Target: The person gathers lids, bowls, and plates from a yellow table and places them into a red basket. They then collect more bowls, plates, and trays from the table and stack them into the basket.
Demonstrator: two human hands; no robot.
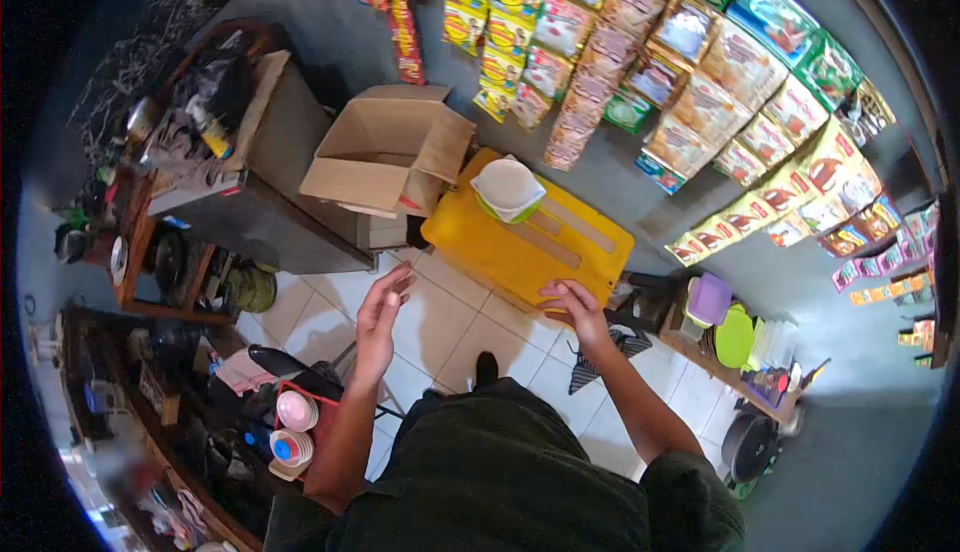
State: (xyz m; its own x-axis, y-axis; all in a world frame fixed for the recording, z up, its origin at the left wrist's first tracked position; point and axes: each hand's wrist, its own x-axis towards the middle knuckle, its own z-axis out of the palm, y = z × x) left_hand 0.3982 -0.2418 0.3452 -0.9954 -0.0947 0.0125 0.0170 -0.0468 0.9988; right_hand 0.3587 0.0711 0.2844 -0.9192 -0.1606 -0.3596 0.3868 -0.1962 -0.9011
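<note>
Both hands are raised in front of the body, apart from each other. My left hand (382, 310) is held over the tiled floor with its fingers spread a little and nothing in it. Near the front edge of a yellow table (480, 242), my right hand (575, 310) has loosely bent, parted fingers and holds nothing. On that table, towards the wall, white bowls (508, 184) rest on something green. An open cardboard box (375, 147) stands left of the table, its flaps spread.
Sachet strips (700, 122) hang along the wall. A grey cabinet (290, 217) stands at the left. Stacked cups (296, 412) sit in a red holder beside my left arm. At the right, a low shelf (720, 367) carries a green plate (735, 337) and containers.
</note>
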